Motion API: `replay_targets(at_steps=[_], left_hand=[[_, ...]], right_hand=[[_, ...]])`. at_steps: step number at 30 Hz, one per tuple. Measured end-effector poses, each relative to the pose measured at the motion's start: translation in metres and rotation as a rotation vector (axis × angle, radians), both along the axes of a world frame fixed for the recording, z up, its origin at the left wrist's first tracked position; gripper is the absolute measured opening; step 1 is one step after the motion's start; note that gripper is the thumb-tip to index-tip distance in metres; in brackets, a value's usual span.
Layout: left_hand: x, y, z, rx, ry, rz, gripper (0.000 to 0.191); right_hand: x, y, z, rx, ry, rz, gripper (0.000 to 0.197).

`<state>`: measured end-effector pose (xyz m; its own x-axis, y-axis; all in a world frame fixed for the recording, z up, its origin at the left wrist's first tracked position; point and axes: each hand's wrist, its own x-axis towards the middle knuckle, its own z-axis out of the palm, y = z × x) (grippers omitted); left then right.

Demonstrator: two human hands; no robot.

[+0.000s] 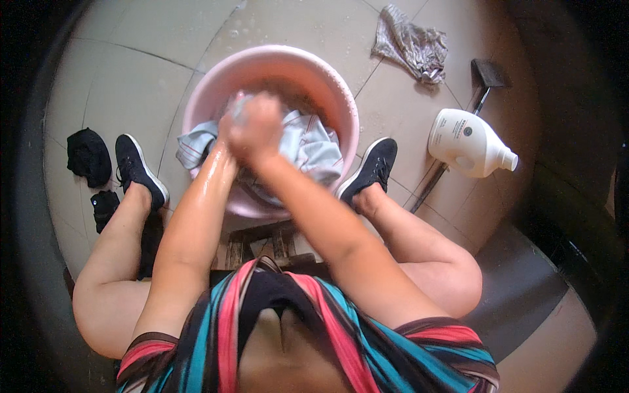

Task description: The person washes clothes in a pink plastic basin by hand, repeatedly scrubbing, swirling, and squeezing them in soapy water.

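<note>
A pink plastic basin [271, 49] stands on the floor between my feet, with wet, light-coloured cloth with red stripes [312, 147] bunched inside. Part of the fabric hangs over the basin's left rim. Above the pile, my right hand [258, 125] is closed on a bunched part of the cloth and blurred by motion. Pressed against it is my left hand [227, 128], gripping the same bunch and partly hidden behind the right. My left forearm looks wet. Darker water or shadow shows in the back of the basin.
A white detergent bottle [464, 142] lies on its side at the right, over the handle of a dustpan-like tool [487, 73]. Crumpled shiny cloth [410, 44] lies farther back. Black fabric [89, 156] rests left of my shoe. A wooden stool [265, 245] is partly visible below the basin.
</note>
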<state>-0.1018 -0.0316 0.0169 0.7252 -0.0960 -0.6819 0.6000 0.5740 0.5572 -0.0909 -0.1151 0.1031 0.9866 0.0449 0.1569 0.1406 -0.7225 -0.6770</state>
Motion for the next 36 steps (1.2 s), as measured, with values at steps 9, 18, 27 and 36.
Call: replay_targets(at_steps=[9,18,27,36], left_hand=[[-0.014,0.029,0.033,1.404,-0.459,-0.418,0.058],[-0.003,-0.039,0.001,1.787,-0.158,-1.336,0.056],[0.017,0.009,-0.024,0.268,0.347,0.329,0.031],[-0.001,-0.041,0.041,-0.013,-0.045,0.196,0.043]], right_hand=[[0.002,-0.088,0.002,-0.407,0.109,0.137,0.052],[0.047,-0.049,-0.063,-0.344,0.596,-0.068,0.048],[0.080,-0.034,-0.046,-0.180,1.046,0.051,0.046],[0.002,-0.016,-0.012,-0.175,0.267,-0.097,0.046]])
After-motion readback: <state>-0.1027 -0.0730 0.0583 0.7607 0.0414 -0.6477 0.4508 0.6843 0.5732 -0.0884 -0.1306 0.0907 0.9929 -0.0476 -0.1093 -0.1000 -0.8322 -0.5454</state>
